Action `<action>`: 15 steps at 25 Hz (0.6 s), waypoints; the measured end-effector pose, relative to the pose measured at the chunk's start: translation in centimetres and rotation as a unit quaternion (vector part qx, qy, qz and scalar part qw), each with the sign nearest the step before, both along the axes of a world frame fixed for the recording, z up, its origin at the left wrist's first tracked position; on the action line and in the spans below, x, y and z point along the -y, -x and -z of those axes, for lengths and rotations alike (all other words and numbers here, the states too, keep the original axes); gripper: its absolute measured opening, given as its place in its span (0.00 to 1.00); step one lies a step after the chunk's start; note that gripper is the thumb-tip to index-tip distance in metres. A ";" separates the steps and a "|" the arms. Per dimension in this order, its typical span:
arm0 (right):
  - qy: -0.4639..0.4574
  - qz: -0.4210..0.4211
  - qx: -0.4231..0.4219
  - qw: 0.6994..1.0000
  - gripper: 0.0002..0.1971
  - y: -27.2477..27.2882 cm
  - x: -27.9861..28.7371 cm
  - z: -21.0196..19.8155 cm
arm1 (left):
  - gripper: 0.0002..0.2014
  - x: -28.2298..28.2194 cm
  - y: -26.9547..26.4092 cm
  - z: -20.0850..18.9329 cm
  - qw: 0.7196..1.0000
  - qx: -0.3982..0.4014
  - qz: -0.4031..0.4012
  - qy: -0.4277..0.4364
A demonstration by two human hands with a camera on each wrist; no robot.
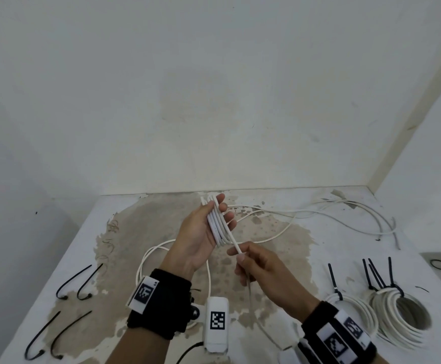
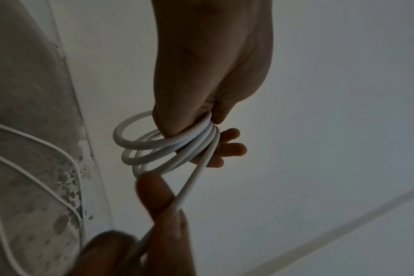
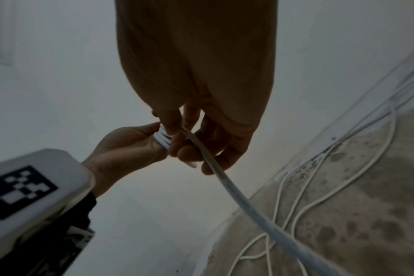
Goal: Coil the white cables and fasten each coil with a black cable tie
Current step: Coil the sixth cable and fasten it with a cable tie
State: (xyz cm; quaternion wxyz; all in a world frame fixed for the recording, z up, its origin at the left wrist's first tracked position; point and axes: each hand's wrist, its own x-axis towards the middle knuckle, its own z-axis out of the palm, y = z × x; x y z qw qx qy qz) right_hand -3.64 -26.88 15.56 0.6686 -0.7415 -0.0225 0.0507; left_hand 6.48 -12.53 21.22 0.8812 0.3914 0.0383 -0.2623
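My left hand (image 1: 208, 227) is raised palm-up over the table, with several turns of white cable (image 1: 217, 224) wound around its fingers and the thumb pressed on them. The loops show in the left wrist view as a small coil (image 2: 168, 149). Just below, my right hand (image 1: 243, 256) pinches the running strand of that cable (image 3: 215, 168) between thumb and fingers. The strand leads from the coil through the right hand and down to the table. Several loose black cable ties (image 1: 72, 282) lie at the table's left.
Two finished white coils (image 1: 398, 316) with black ties (image 1: 376, 277) sit at the right front of the stained table (image 1: 161, 232). Loose white cable (image 1: 345, 214) trails along the far right by the wall. More slack loops (image 1: 145, 261) lie under my wrists.
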 end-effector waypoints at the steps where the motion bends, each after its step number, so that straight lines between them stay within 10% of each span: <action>1: 0.008 -0.020 -0.010 1.000 0.12 0.1 0.3 0.6 | 0.14 0.0 -0.2 -0.1 1.000 -0.005 -0.004 0.014; 8: 0.149 -0.177 -0.191 0.954 0.16 1.3 6.4 7.5 | 0.09 -3.0 -1.1 -3.4 0.992 0.011 0.114 0.055; 15: 0.082 0.185 -0.136 0.970 0.15 -4.7 9.0 1.7 | 0.12 -2.1 1.4 -0.3 0.939 0.072 0.283 -0.182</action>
